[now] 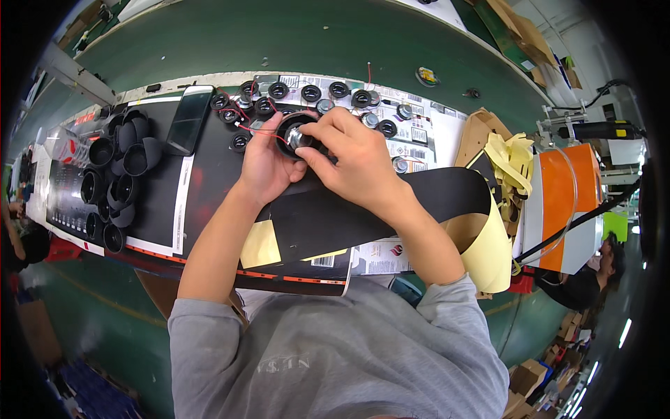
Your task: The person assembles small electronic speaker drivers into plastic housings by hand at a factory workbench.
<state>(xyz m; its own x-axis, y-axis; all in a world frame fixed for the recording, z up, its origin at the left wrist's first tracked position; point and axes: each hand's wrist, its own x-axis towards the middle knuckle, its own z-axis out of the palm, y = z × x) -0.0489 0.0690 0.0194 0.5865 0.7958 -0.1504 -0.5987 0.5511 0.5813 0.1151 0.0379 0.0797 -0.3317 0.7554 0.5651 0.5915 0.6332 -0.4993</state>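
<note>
My left hand is closed round a black cup-shaped housing, its open side facing up. Inside the mouth of the housing sits a small silver-backed speaker driver. The thumb and fingers of my right hand pinch the driver at its right side. A thin red wire with a small white connector trails to the left of the housing. Under both hands, a strip of black sheet with yellow backing lies across the bench.
Several loose speaker drivers lie beyond my hands on printed sheets. A phone and a cluster of black cup housings are at the left. Yellow scraps and an orange-and-white box stand at the right, near a person.
</note>
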